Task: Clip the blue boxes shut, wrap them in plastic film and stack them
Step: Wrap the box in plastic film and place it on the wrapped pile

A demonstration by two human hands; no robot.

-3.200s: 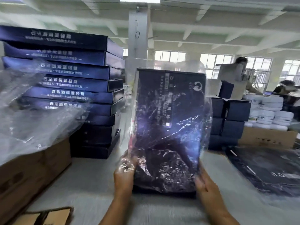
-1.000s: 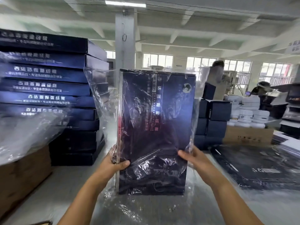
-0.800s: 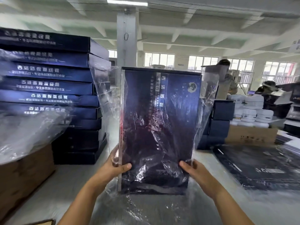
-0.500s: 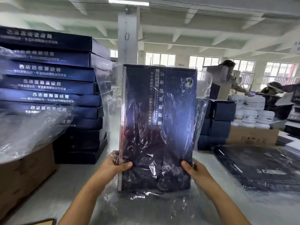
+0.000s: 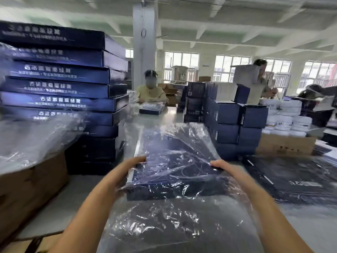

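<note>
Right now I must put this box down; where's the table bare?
Bare table: left, between cardboard carton and plastic film; behind, between the tall box stack and the small blue boxes. The right side is crowded with film-covered dark sheets.

Walled at frame left by a tall stack of blue boxes (image 5: pixel 60 92) and a film-heaped carton (image 5: pixel 27 189), at right by lower stacked boxes (image 5: pixel 235 125) and flat dark sheets (image 5: pixel 291 176), leaving bare table (image 5: pixel 164 118) open at upper centre and lower left.

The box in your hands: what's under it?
Loose plastic film spreads beneath the blue box, over the grey table. Anything directly below the box is covered.
</note>
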